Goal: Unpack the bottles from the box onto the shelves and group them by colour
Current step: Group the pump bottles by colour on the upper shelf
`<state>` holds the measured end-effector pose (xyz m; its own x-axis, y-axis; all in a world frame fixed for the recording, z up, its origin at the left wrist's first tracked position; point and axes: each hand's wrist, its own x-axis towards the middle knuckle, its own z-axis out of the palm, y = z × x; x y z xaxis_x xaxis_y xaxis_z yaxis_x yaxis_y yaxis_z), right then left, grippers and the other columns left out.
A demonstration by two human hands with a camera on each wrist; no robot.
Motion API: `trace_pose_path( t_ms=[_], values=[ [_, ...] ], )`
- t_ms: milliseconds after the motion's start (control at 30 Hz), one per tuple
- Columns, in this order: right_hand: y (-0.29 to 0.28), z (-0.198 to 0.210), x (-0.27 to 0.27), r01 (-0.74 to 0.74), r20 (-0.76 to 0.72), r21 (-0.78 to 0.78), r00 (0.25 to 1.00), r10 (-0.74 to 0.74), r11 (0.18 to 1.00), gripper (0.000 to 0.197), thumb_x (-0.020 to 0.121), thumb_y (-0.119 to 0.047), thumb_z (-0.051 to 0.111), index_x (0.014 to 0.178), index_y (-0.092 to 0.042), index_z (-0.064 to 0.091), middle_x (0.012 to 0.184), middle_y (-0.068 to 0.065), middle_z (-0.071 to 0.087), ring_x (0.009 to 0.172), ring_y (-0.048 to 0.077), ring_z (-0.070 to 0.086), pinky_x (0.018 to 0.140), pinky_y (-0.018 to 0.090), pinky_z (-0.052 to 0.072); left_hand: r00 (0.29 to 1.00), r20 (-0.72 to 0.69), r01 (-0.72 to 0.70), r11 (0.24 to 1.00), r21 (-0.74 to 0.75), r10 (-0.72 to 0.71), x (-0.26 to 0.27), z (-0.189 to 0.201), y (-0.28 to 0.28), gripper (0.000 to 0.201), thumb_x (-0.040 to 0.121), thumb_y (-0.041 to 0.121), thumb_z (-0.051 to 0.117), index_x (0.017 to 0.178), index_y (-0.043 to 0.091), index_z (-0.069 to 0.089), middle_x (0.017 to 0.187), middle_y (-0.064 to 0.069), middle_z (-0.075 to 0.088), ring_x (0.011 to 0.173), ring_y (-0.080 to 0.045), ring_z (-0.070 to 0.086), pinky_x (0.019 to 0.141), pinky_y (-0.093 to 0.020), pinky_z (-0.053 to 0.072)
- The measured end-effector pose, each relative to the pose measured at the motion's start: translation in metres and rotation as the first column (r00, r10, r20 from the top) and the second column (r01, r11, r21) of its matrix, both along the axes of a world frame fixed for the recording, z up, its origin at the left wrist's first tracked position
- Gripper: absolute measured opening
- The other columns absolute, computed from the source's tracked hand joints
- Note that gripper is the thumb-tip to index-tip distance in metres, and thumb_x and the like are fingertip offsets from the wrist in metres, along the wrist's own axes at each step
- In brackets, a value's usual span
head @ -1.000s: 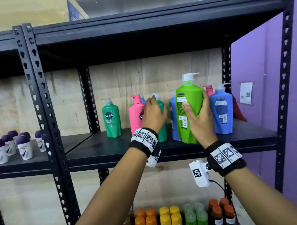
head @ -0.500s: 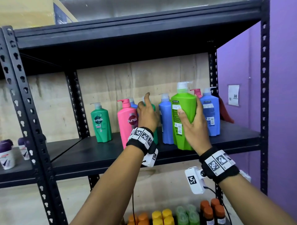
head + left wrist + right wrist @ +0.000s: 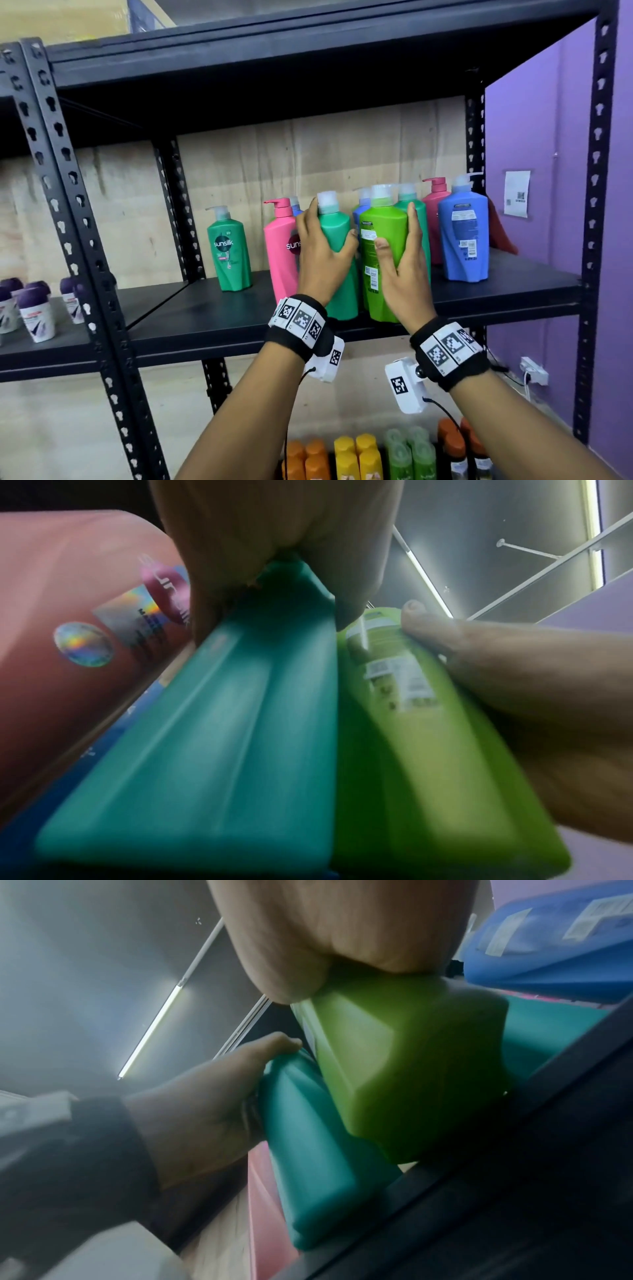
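My left hand (image 3: 323, 246) grips a teal-green pump bottle (image 3: 337, 236) (image 3: 219, 723) (image 3: 315, 1172) at the front of the black shelf (image 3: 222, 315). Right beside it, my right hand (image 3: 402, 260) grips a lime-green pump bottle (image 3: 385, 233) (image 3: 428, 737) (image 3: 404, 1069). The two bottles stand side by side and touch. A pink bottle (image 3: 282, 246) (image 3: 68, 610) stands just left of my left hand. Behind the held bottles are a blue bottle (image 3: 359, 209) and another teal one (image 3: 419, 219), mostly hidden.
A lone teal-green bottle (image 3: 228, 250) stands at the shelf's left. A blue bottle (image 3: 464, 236) and a pink one (image 3: 433, 205) stand at the right, before a dark red thing. Purple-capped bottles (image 3: 34, 315) fill the left bay. Orange, yellow and green bottles (image 3: 356, 455) sit on the shelf below.
My left hand has pulled the teal-green bottle forward and rightward from between the pink and blue bottles. It now stands against the lime-green bottle in my right hand.
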<state>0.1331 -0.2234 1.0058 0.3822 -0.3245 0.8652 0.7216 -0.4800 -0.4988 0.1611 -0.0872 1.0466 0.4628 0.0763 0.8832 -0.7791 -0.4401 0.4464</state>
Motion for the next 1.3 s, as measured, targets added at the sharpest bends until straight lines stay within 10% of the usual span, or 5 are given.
trace_pose_path(
  t_ms=[200,433,967,1167,1300],
  values=[
    [0.015,-0.005,0.010,-0.019,0.002,-0.087,1.000,0.019,0.996,0.071,0.102,-0.048,0.047,0.161,-0.030,0.011,0.150,-0.029,0.025,0.140,-0.012,0.023,0.116,0.011,0.018,0.996,0.087,-0.003,0.995,-0.099,0.012,-0.012,-0.012,0.016,0.079,0.086,0.024,0.073,0.153,0.015,0.033,0.147,0.008,0.037,0.134,0.007,0.032,0.111,-0.005,0.021],
    [0.025,0.013,0.017,0.241,-0.055,-0.299,0.962,-0.269,0.923,0.068,0.098,-0.037,0.054,0.157,-0.019,0.026,0.146,0.013,0.036,0.129,0.036,0.040,0.108,0.048,0.035,0.995,0.088,-0.032,0.984,-0.172,0.048,-0.019,-0.014,0.034,0.080,0.077,0.035,0.071,0.150,0.017,0.040,0.140,0.002,0.048,0.128,-0.002,0.045,0.107,-0.010,0.031],
    [0.032,0.033,0.031,0.386,-0.123,-0.486,0.858,-0.499,0.784,0.064,0.090,-0.059,0.055,0.143,-0.024,0.046,0.135,0.006,0.044,0.116,0.031,0.042,0.088,0.047,0.044,0.999,0.023,-0.017,0.980,-0.198,0.022,-0.019,-0.010,0.030,0.086,0.077,0.023,0.082,0.151,0.018,0.037,0.136,0.000,0.044,0.117,0.012,0.042,0.098,0.004,0.025],
    [-0.014,0.039,0.021,0.481,-0.088,-0.285,0.848,-0.522,0.829,0.018,0.081,-0.018,0.061,0.099,-0.013,0.060,0.107,0.013,0.053,0.103,0.036,0.048,0.081,0.047,0.045,0.999,0.003,-0.039,0.974,-0.222,0.040,-0.016,-0.009,0.026,0.077,0.075,0.018,0.081,0.143,0.014,0.045,0.128,-0.001,0.046,0.108,0.004,0.048,0.092,0.001,0.030],
    [-0.040,0.049,0.025,0.510,-0.167,-0.235,0.818,-0.551,0.828,0.030,0.080,-0.019,0.063,0.108,-0.012,0.057,0.117,0.015,0.048,0.110,0.038,0.047,0.087,0.047,0.043,0.999,0.014,-0.045,0.974,-0.222,0.049,-0.016,-0.010,0.021,0.075,0.074,0.020,0.081,0.141,0.015,0.046,0.126,-0.002,0.047,0.106,0.000,0.048,0.092,0.000,0.032]
  ],
)
